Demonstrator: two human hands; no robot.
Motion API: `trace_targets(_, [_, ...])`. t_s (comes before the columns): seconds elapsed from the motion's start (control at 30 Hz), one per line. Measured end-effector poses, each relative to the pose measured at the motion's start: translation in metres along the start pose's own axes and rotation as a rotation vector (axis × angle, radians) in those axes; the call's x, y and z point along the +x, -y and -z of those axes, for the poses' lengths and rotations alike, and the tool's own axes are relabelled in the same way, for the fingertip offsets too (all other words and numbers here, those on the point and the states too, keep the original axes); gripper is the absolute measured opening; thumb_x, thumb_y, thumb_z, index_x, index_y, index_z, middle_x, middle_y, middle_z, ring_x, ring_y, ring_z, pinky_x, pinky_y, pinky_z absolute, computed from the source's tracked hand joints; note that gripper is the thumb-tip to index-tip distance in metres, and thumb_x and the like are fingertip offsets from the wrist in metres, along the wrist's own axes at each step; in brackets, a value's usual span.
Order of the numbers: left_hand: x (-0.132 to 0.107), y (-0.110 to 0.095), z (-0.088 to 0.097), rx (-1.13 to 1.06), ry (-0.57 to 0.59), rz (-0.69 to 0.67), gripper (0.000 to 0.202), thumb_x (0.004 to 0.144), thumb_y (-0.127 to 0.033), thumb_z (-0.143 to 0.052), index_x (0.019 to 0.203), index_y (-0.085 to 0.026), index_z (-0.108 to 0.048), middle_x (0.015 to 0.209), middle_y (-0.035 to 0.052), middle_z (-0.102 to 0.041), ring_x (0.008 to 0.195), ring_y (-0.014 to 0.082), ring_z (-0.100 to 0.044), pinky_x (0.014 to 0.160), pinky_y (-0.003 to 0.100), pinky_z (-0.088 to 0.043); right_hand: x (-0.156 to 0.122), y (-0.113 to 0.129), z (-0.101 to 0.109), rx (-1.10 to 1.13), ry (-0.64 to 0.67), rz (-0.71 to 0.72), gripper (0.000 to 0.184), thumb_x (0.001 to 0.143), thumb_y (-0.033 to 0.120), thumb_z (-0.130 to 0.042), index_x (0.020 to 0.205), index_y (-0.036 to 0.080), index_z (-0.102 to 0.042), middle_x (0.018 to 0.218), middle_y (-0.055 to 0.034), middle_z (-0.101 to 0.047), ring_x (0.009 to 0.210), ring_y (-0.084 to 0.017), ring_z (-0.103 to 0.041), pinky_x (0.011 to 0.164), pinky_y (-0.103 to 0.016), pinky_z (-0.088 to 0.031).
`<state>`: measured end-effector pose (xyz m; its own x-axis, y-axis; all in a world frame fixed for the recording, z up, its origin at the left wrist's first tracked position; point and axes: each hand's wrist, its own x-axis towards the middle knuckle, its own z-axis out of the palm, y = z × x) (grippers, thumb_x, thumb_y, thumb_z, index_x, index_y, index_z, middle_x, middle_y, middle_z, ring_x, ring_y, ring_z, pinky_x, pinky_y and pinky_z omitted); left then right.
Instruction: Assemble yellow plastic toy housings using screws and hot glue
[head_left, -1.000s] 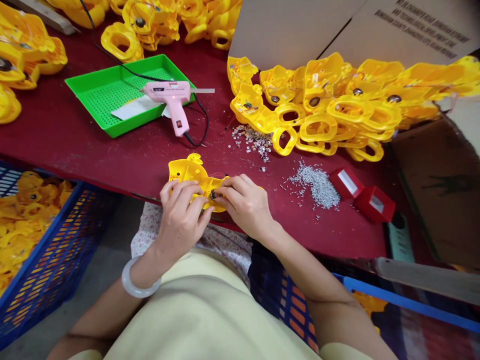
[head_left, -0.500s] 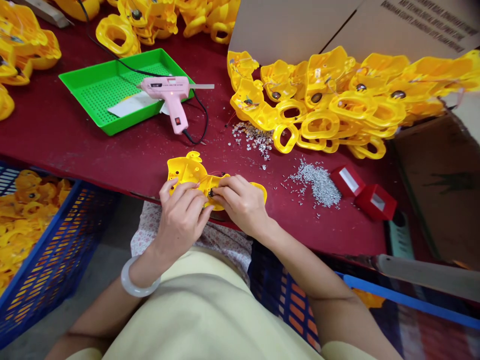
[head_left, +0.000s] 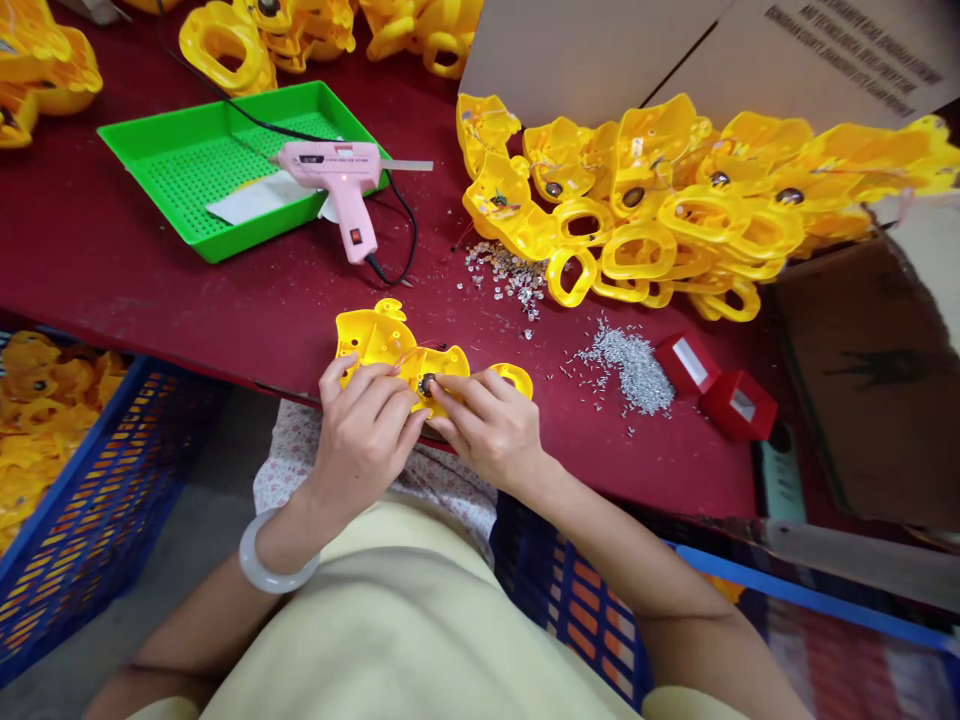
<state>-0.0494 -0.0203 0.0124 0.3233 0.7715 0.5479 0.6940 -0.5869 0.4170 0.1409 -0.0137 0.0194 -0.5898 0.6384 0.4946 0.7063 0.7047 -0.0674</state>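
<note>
A yellow plastic toy shell (head_left: pixel 386 345) with a ring handle lies at the near edge of the red table (head_left: pixel 150 290). My left hand (head_left: pixel 364 435) grips its near side with curled fingers. My right hand (head_left: pixel 491 425) holds the shell from the right, its fingertips pinched beside a small round dark part (head_left: pixel 427 383) set in the shell. Thin wires run across the shell's inside.
A pink glue gun (head_left: pixel 341 180) rests on a green tray (head_left: pixel 172 165). A large heap of yellow shells (head_left: pixel 675 215) lies before a cardboard box (head_left: pixel 600 50). Small silver screws (head_left: pixel 634 365) and two red boxes (head_left: pixel 712 385) sit right. A blue crate (head_left: pixel 90 510) of shells stands left.
My right hand's fingers have drawn back slightly, so the round dark part and the ring handle now show. The view has tilted a little; the shell stays in place.
</note>
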Motion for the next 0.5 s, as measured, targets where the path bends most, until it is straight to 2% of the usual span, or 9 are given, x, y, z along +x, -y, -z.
trace_targets(0.13, [0.002,0.002,0.000,0.001,0.010,-0.025,0.004,0.088,-0.019,-0.060,0.089,-0.016,-0.063,0.091,0.0052,-0.073,0.100,0.0239,-0.066,0.105,0.050,-0.036,0.002,-0.002,0.002,0.012,0.048,-0.008,0.025,0.093,0.029,-0.057,0.105,0.011,-0.070,0.102,-0.0110,-0.073,0.079,-0.019,-0.056,0.073,-0.034,-0.053])
trace_targets(0.33, [0.000,0.005,0.000,0.015,0.009,-0.053,0.003,0.088,-0.018,-0.061,0.090,-0.016,-0.061,0.091,0.0059,-0.071,0.097,0.0234,-0.066,0.106,0.049,-0.036,0.019,-0.006,0.016,0.015,0.234,0.019,0.032,0.097,0.034,-0.050,0.095,0.012,-0.072,0.091,-0.0084,-0.071,0.075,-0.018,-0.054,0.067,-0.033,-0.050])
trace_targets(0.5, [-0.002,0.004,0.000,0.017,0.008,-0.054,0.003,0.089,-0.017,-0.060,0.091,-0.015,-0.061,0.091,0.0062,-0.072,0.099,0.0236,-0.066,0.106,0.050,-0.036,0.022,-0.001,0.014,-0.062,0.242,0.103,0.033,0.097,0.032,-0.050,0.084,0.011,-0.072,0.091,-0.0109,-0.069,0.074,-0.018,-0.052,0.067,-0.034,-0.048])
